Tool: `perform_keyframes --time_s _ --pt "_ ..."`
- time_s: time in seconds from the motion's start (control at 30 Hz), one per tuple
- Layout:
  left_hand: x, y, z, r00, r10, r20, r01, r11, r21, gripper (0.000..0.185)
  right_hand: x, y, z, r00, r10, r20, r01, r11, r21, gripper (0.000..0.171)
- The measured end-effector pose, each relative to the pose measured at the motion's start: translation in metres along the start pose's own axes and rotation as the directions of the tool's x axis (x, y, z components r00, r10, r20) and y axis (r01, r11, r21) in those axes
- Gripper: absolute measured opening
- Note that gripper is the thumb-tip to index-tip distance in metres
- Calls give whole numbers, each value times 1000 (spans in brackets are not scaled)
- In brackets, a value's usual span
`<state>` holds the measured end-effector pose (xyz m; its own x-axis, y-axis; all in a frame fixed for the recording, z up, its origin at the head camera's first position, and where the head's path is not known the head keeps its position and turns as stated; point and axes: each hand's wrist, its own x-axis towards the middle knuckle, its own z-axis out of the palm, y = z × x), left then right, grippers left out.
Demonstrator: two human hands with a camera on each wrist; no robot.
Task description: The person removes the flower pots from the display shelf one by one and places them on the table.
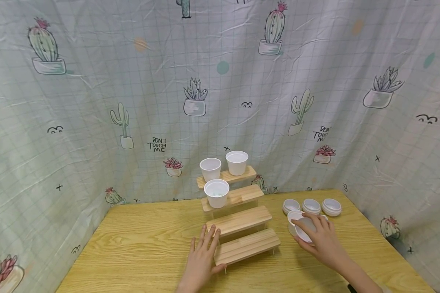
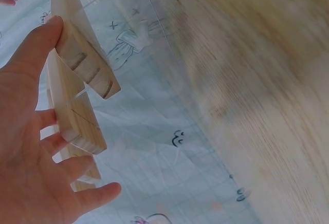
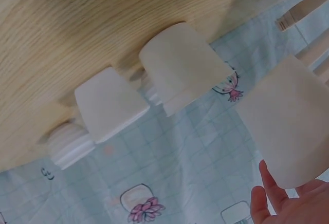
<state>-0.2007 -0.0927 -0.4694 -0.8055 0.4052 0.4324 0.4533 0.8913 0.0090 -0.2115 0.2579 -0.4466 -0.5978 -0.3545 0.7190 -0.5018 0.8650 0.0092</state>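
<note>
My right hand (image 1: pixel 324 242) grips a white plastic cup (image 3: pixel 288 124), tilted and raised above the table, with fingers and thumb around its wall. Close behind it, another white cup (image 1: pixel 292 230) stands on the table, partly covered by the held one. My left hand (image 1: pixel 200 260) lies at the left end of a stepped wooden rack (image 1: pixel 247 246). Its fingers are spread, and the thumb (image 2: pixel 54 31) touches the end of the lowest step. One white cup (image 1: pixel 216 195) stands on the second step from the top, holding something pale inside.
Two white cups, a left one (image 1: pixel 210 169) and a right one (image 1: pixel 237 162), stand on the rack's top step. Three low white round containers (image 1: pixel 311 206) line up at the table's back right. A cactus-print curtain (image 1: pixel 220 134) hangs behind the wooden table (image 1: pixel 143 240).
</note>
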Motion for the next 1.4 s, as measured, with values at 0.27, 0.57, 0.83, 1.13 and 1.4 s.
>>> perform_keyframes --time_s 0.27,0.57,0.83,1.13,1.4 --pt "1 1 -2 1000 -3 10 3 1000 7 93 -8 7 -4 999 45 0 -45 999 5 44" --pt "1 1 -2 1000 -7 6 6 1000 8 93 -17 14 -6 993 117 -5 -117 993 -20 41" --pt "1 1 -2 1000 -12 8 12 1000 -2 93 -24 23 -6 987 160 -23 -161 987 -21 44" --pt "1 1 -1 1000 -19 9 19 1000 -6 92 -33 36 -4 979 198 -40 -199 979 -42 48" --pt "1 1 -1 1000 -16 6 16 1000 -4 92 -40 44 -4 977 203 -65 -207 977 -57 45"
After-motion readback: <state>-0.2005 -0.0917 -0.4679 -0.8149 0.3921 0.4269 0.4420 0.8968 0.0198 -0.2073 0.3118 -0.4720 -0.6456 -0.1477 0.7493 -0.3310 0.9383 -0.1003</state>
